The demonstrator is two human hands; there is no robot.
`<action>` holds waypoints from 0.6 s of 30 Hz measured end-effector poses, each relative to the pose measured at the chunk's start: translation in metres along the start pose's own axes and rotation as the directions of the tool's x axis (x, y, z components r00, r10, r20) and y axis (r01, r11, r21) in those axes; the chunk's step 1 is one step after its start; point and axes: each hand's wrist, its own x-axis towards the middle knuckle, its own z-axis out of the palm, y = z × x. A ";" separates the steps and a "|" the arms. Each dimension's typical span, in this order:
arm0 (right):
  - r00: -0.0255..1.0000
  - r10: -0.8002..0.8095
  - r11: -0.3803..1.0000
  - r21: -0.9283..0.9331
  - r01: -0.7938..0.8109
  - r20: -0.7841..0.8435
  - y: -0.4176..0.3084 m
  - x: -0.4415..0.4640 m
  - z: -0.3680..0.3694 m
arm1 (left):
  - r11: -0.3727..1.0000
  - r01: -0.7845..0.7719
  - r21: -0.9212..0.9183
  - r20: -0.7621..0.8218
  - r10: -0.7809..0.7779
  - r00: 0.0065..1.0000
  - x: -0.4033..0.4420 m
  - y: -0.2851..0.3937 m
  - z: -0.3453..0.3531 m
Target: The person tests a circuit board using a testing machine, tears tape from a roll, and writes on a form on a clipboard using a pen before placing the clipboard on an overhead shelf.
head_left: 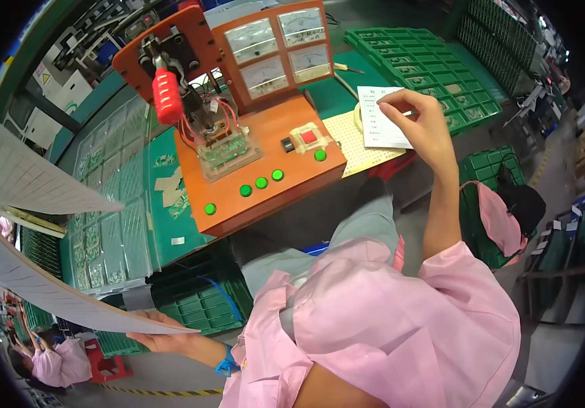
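At the lower left, my left hand [163,332] grips the lower edge of a stack of lined paper sheets [54,289], seen nearly edge-on. One sheet [27,173] curls up apart from the stack. My right hand [420,126] is raised at the upper right, its thumb and index finger pinched together in front of a white printed slip [373,129]. Whether those fingers touch the slip or hold something small is not clear. The slip overlaps a yellow perforated board [354,151], partly covering a tape roll [357,117].
An orange test fixture [265,197] with a red-handled clamp [167,95], green buttons and several meters [252,41] stands ahead. Green trays of circuit boards [428,68] lie at the back right, clear trays [112,224] at left. Another person in pink [61,360] is lower left.
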 end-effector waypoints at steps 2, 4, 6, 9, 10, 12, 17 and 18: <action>0.995 -0.100 0.960 0.260 0.103 -0.025 -0.040 -0.007 -0.006 | 0.999 -0.044 -0.014 -0.068 0.043 0.997 0.003 -0.017 0.023; 0.922 -0.378 0.851 0.361 0.381 -0.082 -0.074 0.011 -0.009 | 0.993 -0.112 -0.024 -0.204 0.105 0.973 0.006 -0.035 0.054; 0.768 -0.615 0.646 0.444 0.621 -0.180 -0.104 0.033 -0.004 | 0.990 -0.142 -0.009 -0.339 0.131 0.932 0.003 -0.044 0.066; 0.424 -0.904 0.177 0.850 0.496 -0.060 -0.161 0.083 0.016 | 0.988 -0.144 0.062 -0.497 0.155 0.854 0.014 -0.068 0.112; 0.259 -0.963 0.026 0.929 0.369 -0.076 -0.180 0.095 0.020 | 0.988 -0.115 0.103 -0.594 0.154 0.790 0.017 -0.074 0.131; 0.042 -0.990 -0.120 0.970 0.211 -0.132 -0.202 0.097 0.021 | 0.973 -0.123 0.194 -0.523 0.209 0.827 0.018 -0.076 0.143; 0.729 -0.675 0.018 0.990 -0.137 0.113 -0.179 0.047 0.045 | 0.890 -0.125 0.439 -0.295 0.274 0.915 0.053 -0.093 0.170; 0.710 -0.699 0.015 0.994 -0.111 0.090 -0.178 0.044 0.046 | 0.883 -0.079 0.463 -0.293 0.236 0.926 0.058 -0.095 0.179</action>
